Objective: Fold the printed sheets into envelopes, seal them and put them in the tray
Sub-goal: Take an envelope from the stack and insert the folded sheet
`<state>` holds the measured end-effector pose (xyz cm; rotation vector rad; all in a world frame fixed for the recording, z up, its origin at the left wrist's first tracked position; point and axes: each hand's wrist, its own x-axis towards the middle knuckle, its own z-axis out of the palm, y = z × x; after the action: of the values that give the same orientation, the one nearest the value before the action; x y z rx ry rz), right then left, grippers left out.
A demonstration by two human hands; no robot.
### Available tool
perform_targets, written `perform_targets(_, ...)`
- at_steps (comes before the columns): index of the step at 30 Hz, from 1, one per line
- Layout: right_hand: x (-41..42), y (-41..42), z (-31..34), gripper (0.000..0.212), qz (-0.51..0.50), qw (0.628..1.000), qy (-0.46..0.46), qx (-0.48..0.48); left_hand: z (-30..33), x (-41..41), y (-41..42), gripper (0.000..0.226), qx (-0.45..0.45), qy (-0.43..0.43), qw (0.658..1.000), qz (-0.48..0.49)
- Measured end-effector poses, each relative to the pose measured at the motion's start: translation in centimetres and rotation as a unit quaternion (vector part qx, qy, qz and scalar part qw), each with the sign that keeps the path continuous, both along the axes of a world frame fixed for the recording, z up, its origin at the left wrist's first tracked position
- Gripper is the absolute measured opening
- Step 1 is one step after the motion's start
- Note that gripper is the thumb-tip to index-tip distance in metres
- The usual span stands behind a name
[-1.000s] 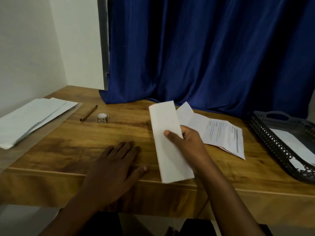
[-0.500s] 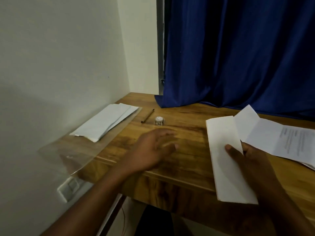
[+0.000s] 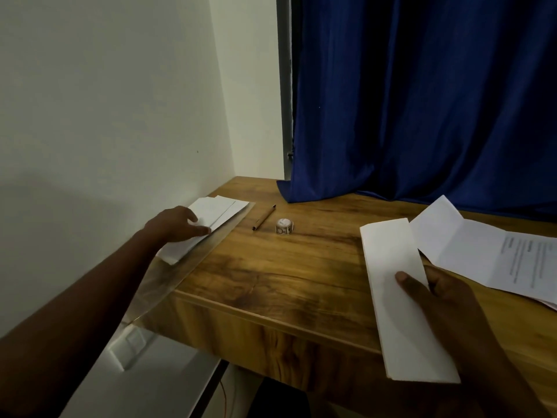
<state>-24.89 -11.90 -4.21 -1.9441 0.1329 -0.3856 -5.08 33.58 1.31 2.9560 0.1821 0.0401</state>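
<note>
While right hand (image 3: 446, 300) pinches folded sheet (image 3: 401, 291), thumb on top

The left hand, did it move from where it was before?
Yes. The left hand went from the bare wood in front, past the pen, to the envelope stack by the wall.

Lines of print run across the unfolded printed sheet (image 3: 518, 263) on the counter (image 3: 271, 276) (too small and blurred to read), nothing else legible.

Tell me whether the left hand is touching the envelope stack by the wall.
Touching: the head view shows the left hand with its fingers lying on the envelope stack.
</note>
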Motion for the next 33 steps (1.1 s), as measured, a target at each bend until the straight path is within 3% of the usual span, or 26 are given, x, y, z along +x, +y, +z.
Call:
perform_targets(3,-0.1,0.0,0.1,0.011,0.005,1.0,-0.001,0.005,-0.5,0.3,0.7,0.054,0.018,0.002,1.0,-0.012)
perform_targets(8,-0.3,0.1,0.4,0.011,0.011,1.0,-0.001,0.01,-0.5,-0.6,0.2,0.03,0.037,-0.068,0.997,0.004)
perform_targets(15,-0.4,-0.2,0.1,0.005,0.001,1.0,-0.002,0.02,1.3,-2.7,-0.3,0.034,-0.017,-0.188,0.981,0.04)
perform_targets(17,-0.2,-0.3,-0.1,0.019,-0.009,1.0,-0.001,0.013,3.0,-3.8,-0.5,0.03,-0.031,-0.263,0.963,0.052)
perform_targets(19,-0.1,-0.4,0.1,0.052,-0.008,1.0,-0.011,-0.01,5.3,-5.2,-1.2,0.031,-0.073,-0.361,0.929,0.046)
perform_targets(21,-0.1,-0.5,0.4,0.073,-0.001,0.999,-0.026,-0.023,7.5,-6.7,-2.4,0.029,-0.18,-0.439,0.88,0.014)
perform_targets(23,-0.4,-0.6,0.7,0.075,0.013,0.999,-0.035,-0.035,9.3,-8.4,-4.4,0.022,-0.343,-0.467,0.815,-0.03)
perform_targets(24,-0.7,-0.5,0.7,0.066,0.026,0.998,-0.037,-0.044,9.9,-9.4,-5.6,0.018,-0.427,-0.461,0.776,-0.053)
perform_targets(27,-1.5,0.1,0.7,0.03,0.086,0.996,-0.02,0.016,9.5,-12.9,-10.3,0.012,-0.652,-0.355,0.658,-0.129)
perform_targets(30,-2.1,0.5,1.0,0.018,0.107,0.992,-0.004,0.06,6.6,-15.9,-15.6,0.016,-0.802,-0.195,0.541,-0.163)
perform_targets(32,-2.6,0.5,1.5,0.021,0.141,0.985,-0.013,0.094,4.0,-17.8,-18.9,0.021,-0.838,-0.124,0.508,-0.157)
perform_targets(33,-2.8,0.4,1.8,0.034,0.165,0.98,-0.021,0.111,2.6,-18.6,-20.5,0.024,-0.844,-0.099,0.505,-0.15)
